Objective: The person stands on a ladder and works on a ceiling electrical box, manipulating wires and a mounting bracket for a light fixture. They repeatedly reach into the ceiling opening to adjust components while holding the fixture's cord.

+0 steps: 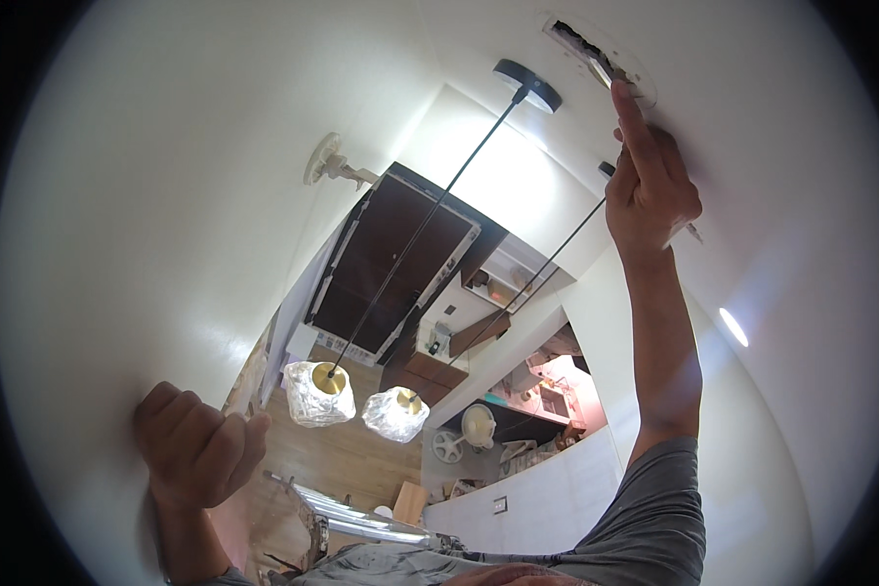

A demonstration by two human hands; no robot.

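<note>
Slot (578,45): dark, ragged, in the ceiling (772,146); interior unreadable | right hand (651,195): index finger extended to slot's end, others folded, palm hidden | left hand (197,444): loosely fisted at white wall (166,244) | pendant lamps (319,394): wrapped; farther mount (607,169) part-covered by right hand

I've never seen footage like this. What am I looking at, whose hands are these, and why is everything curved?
There's no robot, just a person with bare hands. The single picture comes from a wide fisheye camera on their head, which bends straight edges. The right hand is raised to the ceiling, a finger at a ragged slot; whether it holds anything is unclear. The left hand is curled beside the pale wall, with nothing visible in it. Two lamps, seemingly in clear wrapping, hang on dark cords. Below, a white fan stands in the room.
</note>
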